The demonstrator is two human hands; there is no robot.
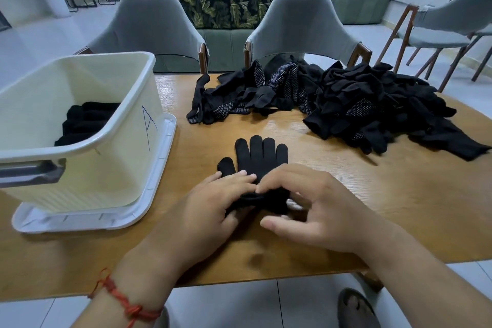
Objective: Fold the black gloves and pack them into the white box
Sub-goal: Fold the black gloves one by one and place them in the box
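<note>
A black glove (259,157) lies flat on the wooden table (372,208), fingers pointing away from me. Its cuff end is bunched up under my hands. My left hand (210,208) holds the cuff from the left with fingers curled over the fabric. My right hand (311,205) pinches the same cuff from the right, thumb below and fingertips on top. The white box (127,125) stands at the left on its lid, with folded black gloves (85,120) inside.
A large heap of loose black gloves (372,106) covers the far right of the table, with a smaller spread (239,96) at the far middle. Two grey chairs (300,26) stand behind the table. The box lid (157,189) juts out under the box.
</note>
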